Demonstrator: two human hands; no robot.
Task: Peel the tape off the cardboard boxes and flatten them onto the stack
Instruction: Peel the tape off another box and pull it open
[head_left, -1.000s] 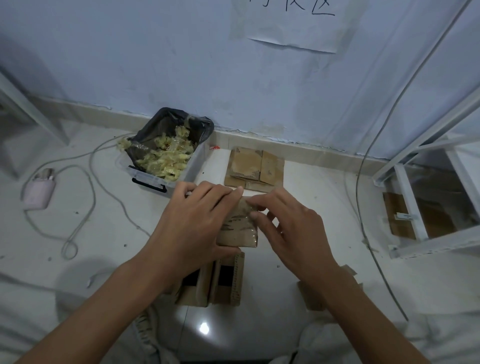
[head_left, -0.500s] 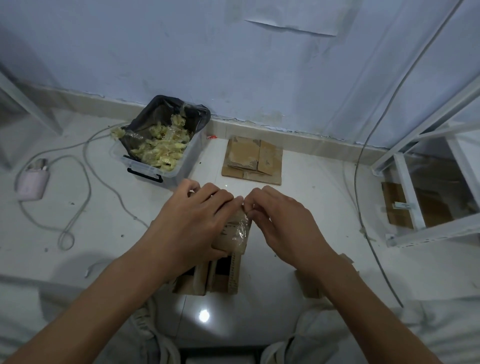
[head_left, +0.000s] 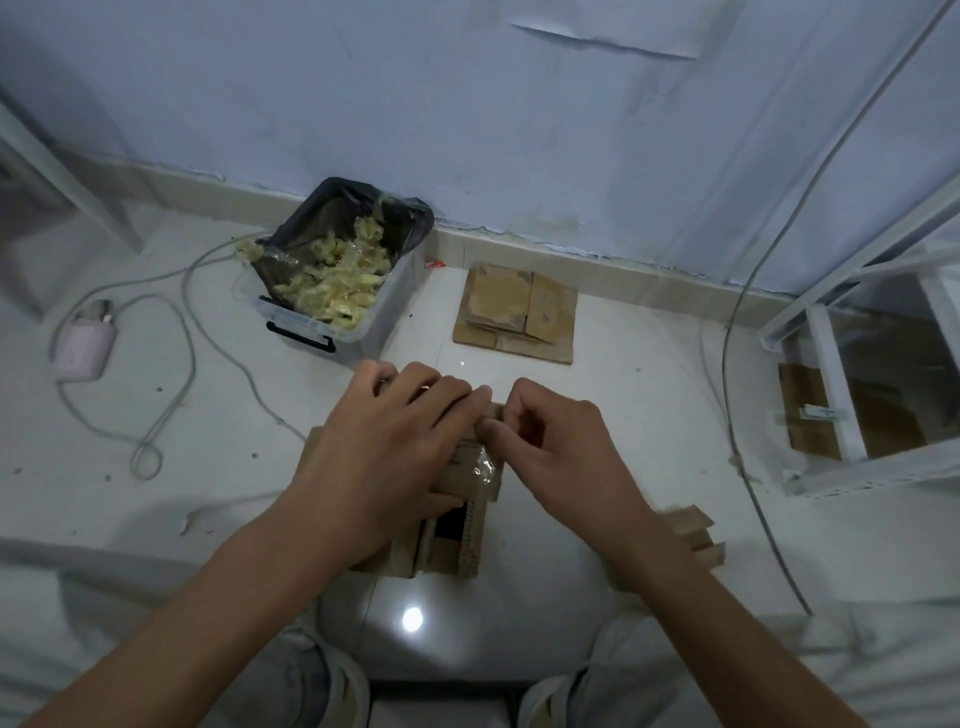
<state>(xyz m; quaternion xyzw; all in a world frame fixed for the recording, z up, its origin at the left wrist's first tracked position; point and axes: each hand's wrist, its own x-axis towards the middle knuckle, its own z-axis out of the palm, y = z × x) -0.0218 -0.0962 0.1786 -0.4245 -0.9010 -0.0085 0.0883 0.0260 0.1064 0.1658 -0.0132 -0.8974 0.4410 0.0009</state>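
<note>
Both forearms reach in from the near edge and meet at centre. The left hand lies palm-down, fingers curled over and gripping. The right hand pinches with thumb and bent fingers, just beside the left fingertips.

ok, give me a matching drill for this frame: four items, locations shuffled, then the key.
Items:
1. flattened cardboard stack
2. plastic bin of peeled tape
3. pink charger
4. small taped box

Places:
A. on the floor far left, cable attached
B. held between the left hand and right hand
C. by the baseboard, right of the bin
D. by the wall, left of the cardboard stack

Pairs: 1-C, 2-D, 3-A, 4-B
</note>
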